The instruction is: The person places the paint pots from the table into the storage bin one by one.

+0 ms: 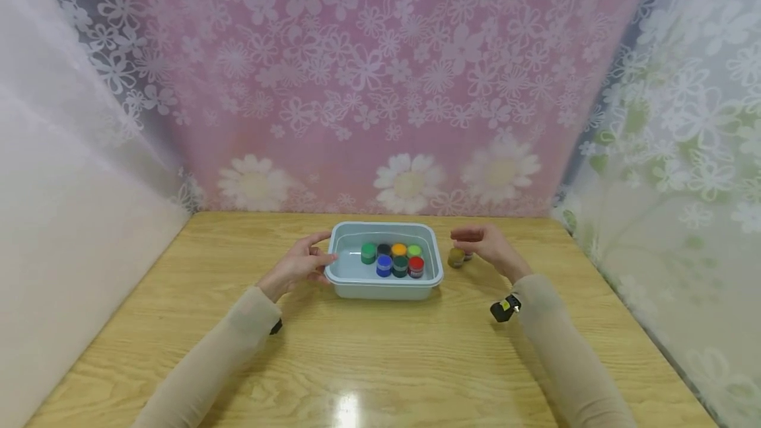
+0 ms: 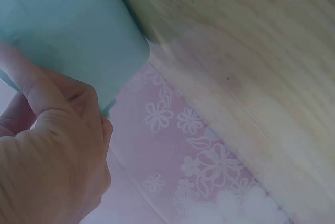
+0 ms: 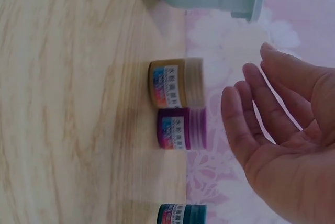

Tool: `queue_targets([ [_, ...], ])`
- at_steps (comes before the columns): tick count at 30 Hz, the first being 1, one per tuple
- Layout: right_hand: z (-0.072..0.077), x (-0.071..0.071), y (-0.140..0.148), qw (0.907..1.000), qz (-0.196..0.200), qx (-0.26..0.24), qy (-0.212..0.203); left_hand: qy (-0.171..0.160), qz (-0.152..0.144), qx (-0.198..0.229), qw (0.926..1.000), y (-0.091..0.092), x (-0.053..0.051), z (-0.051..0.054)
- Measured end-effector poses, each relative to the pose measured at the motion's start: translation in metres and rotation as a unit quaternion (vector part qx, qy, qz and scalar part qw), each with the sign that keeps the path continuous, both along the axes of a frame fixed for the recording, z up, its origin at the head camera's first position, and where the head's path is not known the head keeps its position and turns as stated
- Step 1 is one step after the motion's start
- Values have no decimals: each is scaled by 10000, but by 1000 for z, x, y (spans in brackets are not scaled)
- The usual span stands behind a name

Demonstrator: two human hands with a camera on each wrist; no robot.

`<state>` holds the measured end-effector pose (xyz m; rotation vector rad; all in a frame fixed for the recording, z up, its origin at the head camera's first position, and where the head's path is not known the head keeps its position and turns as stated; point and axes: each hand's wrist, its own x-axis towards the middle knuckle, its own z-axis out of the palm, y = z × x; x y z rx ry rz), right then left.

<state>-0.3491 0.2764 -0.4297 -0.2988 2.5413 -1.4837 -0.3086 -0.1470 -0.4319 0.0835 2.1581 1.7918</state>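
1. One beige sleeve (image 1: 208, 362) slants in at my lower left; its left hand (image 1: 300, 259) is clamped on the left rim of the tub (image 1: 383, 290), thumb over the edge, fingers along the outer wall.
2. Between the two hands I have that tub, pale blue, smooth, rectangular with rounded corners, resting on the wood-grained table (image 1: 368, 355).
3. Inside it I count seven squat round jars: a green jar (image 1: 368, 253) leftmost, black, orange and light green behind, blue, dark green and red in front.
4. Just right of the tub, an ochre jar (image 1: 456, 257) stands upright; my right wrist view shows a labelled, ridge-lidded purple jar (image 3: 180, 129) beside it, and part of a teal jar (image 3: 181, 214) farther from the tub.
5. Rightmost, the right hand (image 1: 490, 248) hovers near these jars, holding nothing, fingers gently curved, thumb apart from the fingertips.
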Motion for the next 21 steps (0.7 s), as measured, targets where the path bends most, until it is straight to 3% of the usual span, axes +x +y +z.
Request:
queue_targets([
  [6, -6, -1, 2, 9992, 132, 340, 146, 10, -2, 10, 10000, -1, -1, -2],
  [21, -9, 5, 3, 9982, 542, 224, -80, -62, 95, 6, 9999, 0, 0, -2],
])
